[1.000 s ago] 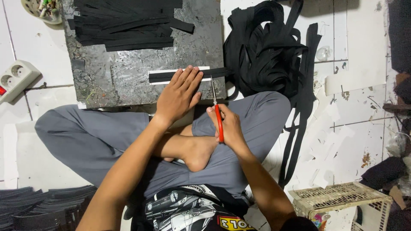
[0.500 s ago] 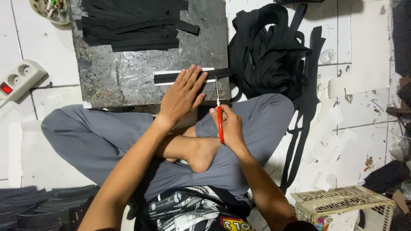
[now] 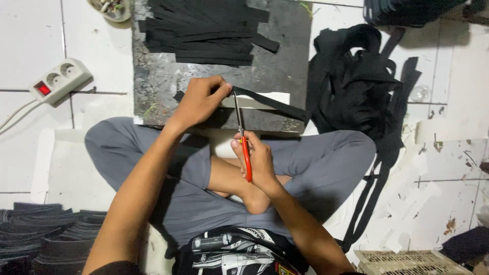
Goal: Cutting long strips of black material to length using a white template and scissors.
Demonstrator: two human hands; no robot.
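Note:
I sit cross-legged on a white tiled floor, in front of a dark scuffed board. My left hand pinches a black strap and lifts it over a white strip on the board. My right hand holds red-handled scissors, whose blades point away from me and meet the strap beside my left fingers. A stack of cut black strips lies at the far side of the board.
A tangled heap of black strap lies to the right of the board and trails toward my knee. A white power strip sits at the left. Piles of dark strips lie bottom left; a woven basket stands bottom right.
My left hand, pressed flat on the strap and white strip before, now pinches the strap and lifts it. The scissors have moved up to the strap.

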